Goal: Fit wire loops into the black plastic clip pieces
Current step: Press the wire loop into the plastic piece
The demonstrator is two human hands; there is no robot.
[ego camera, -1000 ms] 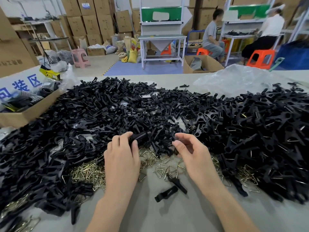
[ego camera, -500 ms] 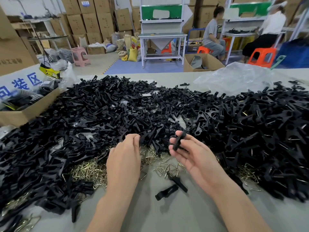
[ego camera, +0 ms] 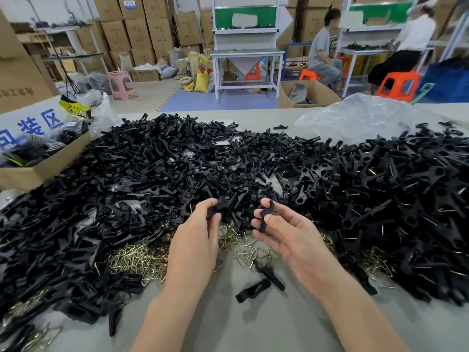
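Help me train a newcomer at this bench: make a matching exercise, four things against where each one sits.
1 wire loops
2 pink stool
3 plastic bag
4 loose clip piece

a floor, back left
b tabletop, far right
c bare tabletop, clear of the pile
d along the pile's near edge

Pairs: 1d, 2a, 3b, 4c.

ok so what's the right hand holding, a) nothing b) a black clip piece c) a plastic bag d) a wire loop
b: the right hand pinches a black clip piece between thumb and fingers, while the wire loops lie loose on the table below it.
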